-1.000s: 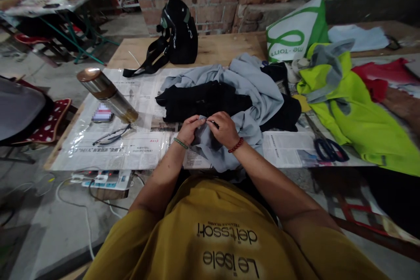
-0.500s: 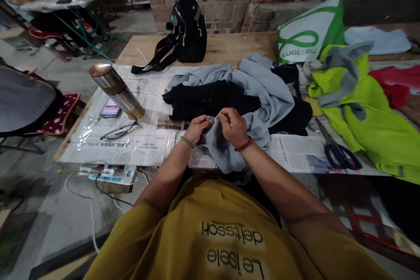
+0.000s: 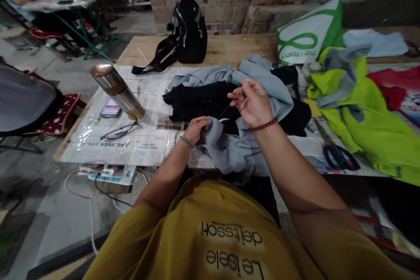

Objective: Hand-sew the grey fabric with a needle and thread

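My left hand point(image 3: 196, 130) pinches the edge of a grey cloth point(image 3: 220, 146) that hangs over the table's front edge. My right hand point(image 3: 255, 104) is raised to the right of it, thumb and forefinger closed on a thin sewing needle point(image 3: 242, 89). A dark thread point(image 3: 225, 110) runs taut from the right fingers down to the cloth beside the left fingertips. Beyond the hands lies a folded black garment point(image 3: 200, 100), with more grey fabric point(image 3: 262, 74) bunched behind it.
Newspaper under clear plastic covers the table. On the left are a steel flask point(image 3: 118, 92), a phone point(image 3: 110, 108) and pliers point(image 3: 120, 131). Scissors point(image 3: 339, 155) and a yellow-green garment point(image 3: 364, 118) lie right. Behind stand a black bag point(image 3: 193, 30) and a green-white bag point(image 3: 308, 37).
My right hand has moved up and to the right, away from the left hand, drawing the thread out of the cloth. My left hand stays on the cloth.
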`<state>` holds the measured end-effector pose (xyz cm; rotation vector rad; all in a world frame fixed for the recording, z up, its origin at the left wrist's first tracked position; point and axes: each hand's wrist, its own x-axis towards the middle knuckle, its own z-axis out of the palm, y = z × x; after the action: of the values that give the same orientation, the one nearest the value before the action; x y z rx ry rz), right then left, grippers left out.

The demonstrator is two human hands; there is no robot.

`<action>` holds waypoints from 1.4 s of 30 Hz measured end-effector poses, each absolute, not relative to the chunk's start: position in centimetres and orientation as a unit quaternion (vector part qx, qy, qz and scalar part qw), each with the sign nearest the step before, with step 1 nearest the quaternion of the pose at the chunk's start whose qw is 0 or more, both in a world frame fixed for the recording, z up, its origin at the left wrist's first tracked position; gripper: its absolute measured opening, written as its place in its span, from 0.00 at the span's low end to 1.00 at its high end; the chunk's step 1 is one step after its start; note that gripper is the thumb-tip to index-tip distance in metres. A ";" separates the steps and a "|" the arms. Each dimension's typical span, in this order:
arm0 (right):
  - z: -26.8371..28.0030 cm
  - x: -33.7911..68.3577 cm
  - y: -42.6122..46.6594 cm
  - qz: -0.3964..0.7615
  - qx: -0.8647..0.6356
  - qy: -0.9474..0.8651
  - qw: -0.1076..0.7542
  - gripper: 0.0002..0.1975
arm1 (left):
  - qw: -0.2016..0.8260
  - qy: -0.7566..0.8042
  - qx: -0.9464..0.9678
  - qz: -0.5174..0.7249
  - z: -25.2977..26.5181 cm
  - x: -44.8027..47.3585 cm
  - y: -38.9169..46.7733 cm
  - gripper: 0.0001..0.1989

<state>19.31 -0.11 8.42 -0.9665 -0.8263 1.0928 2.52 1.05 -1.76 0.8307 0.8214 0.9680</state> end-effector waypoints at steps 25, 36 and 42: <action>7.9 20.9 -2.5 0.511 -0.442 -0.375 0.635 0.09 | 0.714 0.370 0.356 0.476 -0.2 1.9 0.8 0.10; 3.2 15.2 -6.8 0.498 -0.568 -0.489 0.437 0.05 | 0.700 0.350 0.375 0.497 -0.2 1.8 0.7 0.10; 2.8 15.2 -6.3 0.507 -0.584 -0.475 0.420 0.06 | 0.703 0.345 0.373 0.498 0.0 1.7 0.6 0.10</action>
<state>15.20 -6.31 2.82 -1.4635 -1.1905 1.2705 1.71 0.62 0.00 0.8299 0.7682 1.1077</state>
